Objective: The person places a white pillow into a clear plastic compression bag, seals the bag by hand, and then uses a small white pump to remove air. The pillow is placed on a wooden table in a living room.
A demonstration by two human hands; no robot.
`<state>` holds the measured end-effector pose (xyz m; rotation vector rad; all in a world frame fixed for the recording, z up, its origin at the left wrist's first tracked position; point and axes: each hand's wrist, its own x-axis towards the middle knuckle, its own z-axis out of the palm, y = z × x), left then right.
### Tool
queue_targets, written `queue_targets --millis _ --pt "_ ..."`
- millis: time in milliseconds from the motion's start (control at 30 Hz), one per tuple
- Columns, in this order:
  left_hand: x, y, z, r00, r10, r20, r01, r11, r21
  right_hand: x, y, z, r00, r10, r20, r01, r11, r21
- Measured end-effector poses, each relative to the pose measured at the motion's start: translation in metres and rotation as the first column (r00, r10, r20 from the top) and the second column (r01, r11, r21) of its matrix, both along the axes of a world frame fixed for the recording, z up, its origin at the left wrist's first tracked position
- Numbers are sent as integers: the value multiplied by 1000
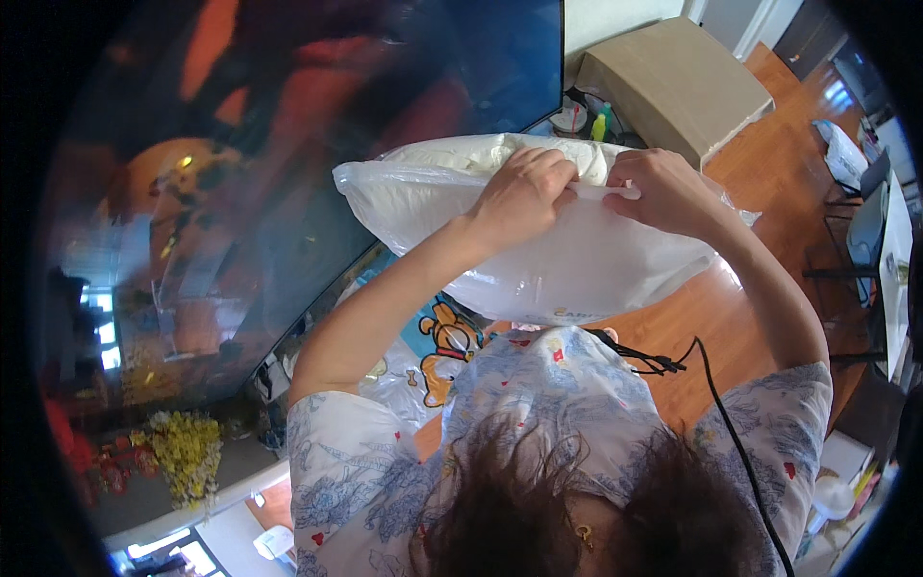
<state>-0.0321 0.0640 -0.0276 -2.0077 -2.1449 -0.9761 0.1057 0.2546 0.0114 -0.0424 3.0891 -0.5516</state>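
Observation:
A large translucent plastic bag (577, 260) with faint print near its bottom is held up in front of my chest. White, soft-looking contents (476, 151) show at its upper side; what they are I cannot tell. My left hand (530, 187) grips the bag's top edge near the middle, fingers bent over it. Close to its right, my right hand (652, 187) pinches the same edge between thumb and fingers. A short stretch of folded edge runs between the two hands. Both hands' fingertips are partly hidden by the plastic.
A large television screen (433, 86) fills the left side. Beyond the bag stands a big cardboard box (670, 86), with small bottles (600, 126) beside it. A clear bag with a cartoon dog (447, 346) lies below. A black cable (728, 418) hangs at my right. Chairs (869, 223) stand far right.

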Motion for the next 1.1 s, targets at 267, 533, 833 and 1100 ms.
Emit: queue_targets --millis 267,533,833,1100 --pt "-1 5 -20 984 -10 -177 21 998 60 -8 -29 -12 986 45 -158 -41 999 31" --pt "-3 9 -13 980 14 -201 -8 1000 30 3 -35 -24 974 -31 -224 57 992 110" --pt "-32 -19 -13 970 -47 -238 72 993 95 -2 -39 -8 968 3 -251 10 999 51" --pt "-30 -29 -6 977 -46 -210 67 993 96 -8 -57 -18 969 -35 -246 61 993 98"
